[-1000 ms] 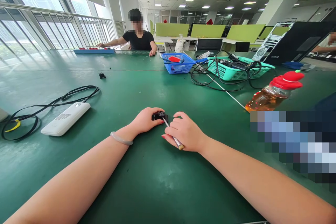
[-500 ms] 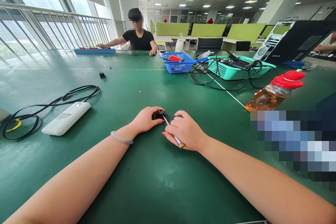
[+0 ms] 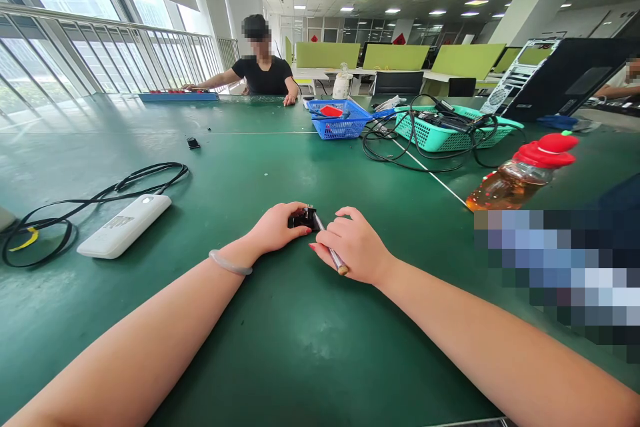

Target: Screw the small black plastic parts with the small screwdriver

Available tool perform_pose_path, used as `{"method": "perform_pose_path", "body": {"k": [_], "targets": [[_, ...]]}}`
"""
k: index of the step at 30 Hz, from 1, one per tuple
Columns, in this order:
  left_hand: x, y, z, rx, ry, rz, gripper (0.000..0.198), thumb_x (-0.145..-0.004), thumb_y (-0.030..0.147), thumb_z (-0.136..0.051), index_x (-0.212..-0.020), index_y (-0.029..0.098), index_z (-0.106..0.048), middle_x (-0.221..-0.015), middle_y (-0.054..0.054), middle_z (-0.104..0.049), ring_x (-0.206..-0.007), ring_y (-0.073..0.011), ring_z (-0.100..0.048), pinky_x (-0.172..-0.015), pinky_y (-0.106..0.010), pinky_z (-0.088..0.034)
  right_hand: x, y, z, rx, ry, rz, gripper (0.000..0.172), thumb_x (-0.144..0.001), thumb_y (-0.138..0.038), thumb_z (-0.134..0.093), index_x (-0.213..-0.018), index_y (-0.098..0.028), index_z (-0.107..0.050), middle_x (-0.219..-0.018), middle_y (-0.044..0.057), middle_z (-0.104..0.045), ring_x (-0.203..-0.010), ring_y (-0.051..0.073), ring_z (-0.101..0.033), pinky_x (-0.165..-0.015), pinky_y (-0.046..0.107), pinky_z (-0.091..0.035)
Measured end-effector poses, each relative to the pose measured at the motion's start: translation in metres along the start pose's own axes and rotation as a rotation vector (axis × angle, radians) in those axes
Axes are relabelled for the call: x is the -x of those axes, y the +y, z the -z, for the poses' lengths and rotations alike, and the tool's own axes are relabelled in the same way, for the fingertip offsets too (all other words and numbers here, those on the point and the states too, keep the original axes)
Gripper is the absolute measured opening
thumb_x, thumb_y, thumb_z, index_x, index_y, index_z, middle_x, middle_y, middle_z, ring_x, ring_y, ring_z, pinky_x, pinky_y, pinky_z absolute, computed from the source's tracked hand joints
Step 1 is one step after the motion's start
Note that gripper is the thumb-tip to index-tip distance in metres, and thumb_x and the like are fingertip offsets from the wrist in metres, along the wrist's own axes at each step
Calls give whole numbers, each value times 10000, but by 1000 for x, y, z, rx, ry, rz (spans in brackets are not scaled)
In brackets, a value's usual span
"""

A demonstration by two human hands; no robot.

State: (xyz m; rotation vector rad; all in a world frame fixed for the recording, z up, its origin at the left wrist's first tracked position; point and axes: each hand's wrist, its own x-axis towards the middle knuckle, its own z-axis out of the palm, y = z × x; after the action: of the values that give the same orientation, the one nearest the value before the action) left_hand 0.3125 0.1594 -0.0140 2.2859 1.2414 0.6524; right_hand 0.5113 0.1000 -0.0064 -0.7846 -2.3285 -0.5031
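Observation:
My left hand (image 3: 278, 229) is closed on a small black part (image 3: 301, 218), thumb along its near side and fingers over the far side. Metal bits show at its top; the fingers cover the rest. Opposite it, my right hand (image 3: 356, 245) grips a slim screwdriver (image 3: 336, 258) with a metallic shaft and a brownish butt end that points toward me. The screwdriver's tip meets the right side of the black part, though the exact contact is too small to make out. Both hands are low over the green tabletop (image 3: 280, 347).
A white power bank (image 3: 125, 227) with a looped black cable (image 3: 150, 177) lies left. Farther off are a small black piece (image 3: 193, 143), a blue basket (image 3: 345, 127) and a teal basket (image 3: 435, 140) of cables. A red-capped bottle (image 3: 520, 177) is at right; a person (image 3: 265, 73) sits opposite.
The black part has tipped a little in my left hand, so its metal bits stand up higher. The screwdriver's tip has moved slightly up and right, and its butt end slightly left.

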Motion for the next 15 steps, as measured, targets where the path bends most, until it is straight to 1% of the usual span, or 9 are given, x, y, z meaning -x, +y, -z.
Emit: {"method": "perform_pose_path", "body": {"k": [2, 6, 9, 15], "targets": [[0, 1, 0, 4, -8, -4, 404, -757, 396, -634, -1128, 239, -628, -1057, -31, -704, -938, -223, -651, -848, -353, -524, 1, 1, -1, -4, -15, -37, 275, -912, -259, -482, -659, -195, -570, -559, -25, -532, -573, 121, -454, -874, 327, -335], [0, 1, 0, -3, -10, 0, 416, -746, 405, -647, -1126, 235, -636, -1079, -39, -703, -961, -233, -650, -893, -368, -514, 3, 4, -5, -37, -53, -112, 224, -902, -269, -505, -701, -196, -574, -610, -14, -572, -602, 129, -482, -861, 324, -339], [-1, 0, 0, -10, -17, 10, 450, -748, 413, -648, -1160, 233, -630, -1119, -47, -696, -999, -245, -645, -913, -372, -510, 4, 7, -7, -82, -84, -149, 203, -898, -275, -527, -716, -198, -570, -638, -15, -587, -616, 127, -488, -836, 310, -342], [-1, 0, 1, -60, -24, 7, 528, -759, 413, -644, -1253, 235, -594, -1178, -50, -682, -1057, -262, -628, -946, -381, -491, 6, 8, -9, -164, -92, -212, 156, -884, -274, -565, -748, -200, -583, -665, -24, -596, -629, 123, -489, -822, 300, -335]]}}
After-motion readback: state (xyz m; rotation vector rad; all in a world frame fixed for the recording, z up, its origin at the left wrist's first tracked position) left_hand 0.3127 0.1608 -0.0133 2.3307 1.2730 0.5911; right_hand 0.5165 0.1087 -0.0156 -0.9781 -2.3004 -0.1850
